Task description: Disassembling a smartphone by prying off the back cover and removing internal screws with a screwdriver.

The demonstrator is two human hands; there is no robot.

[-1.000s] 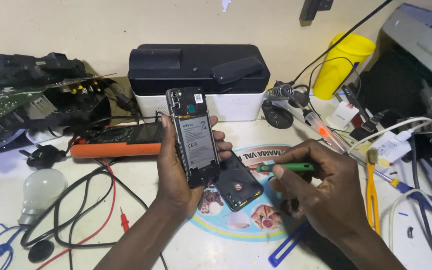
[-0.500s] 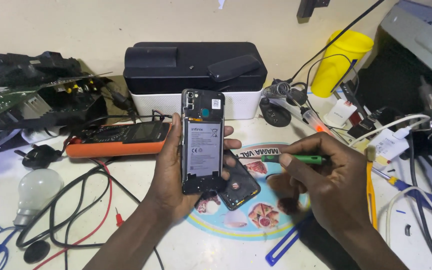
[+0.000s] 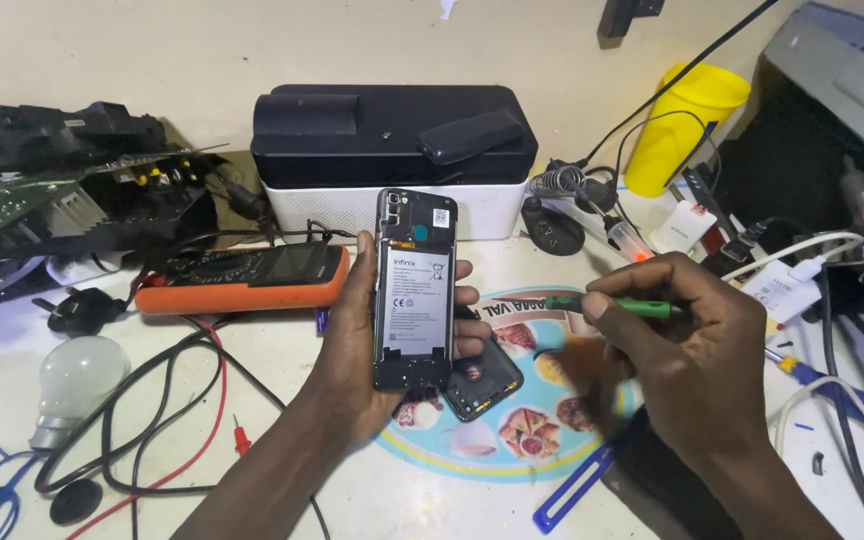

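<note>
Upright, left hand grips opened phone; right hand pinches green screwdriver.

Even, fairly bright indoor light, perhaps from overhead; shadows are soft. Centre is sharp, the right hand slightly motion-blurred, and the frame's corners bend slightly.

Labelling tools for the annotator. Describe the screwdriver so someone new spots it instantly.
Start at the yellow cup at the back right of the bench, then drop down toward the right hand. The screwdriver is pinched in that hand's fingers, lying level, tip toward the opened phone in the left hand. Its slim green shaft sets it apart from nearby cables.
</note>
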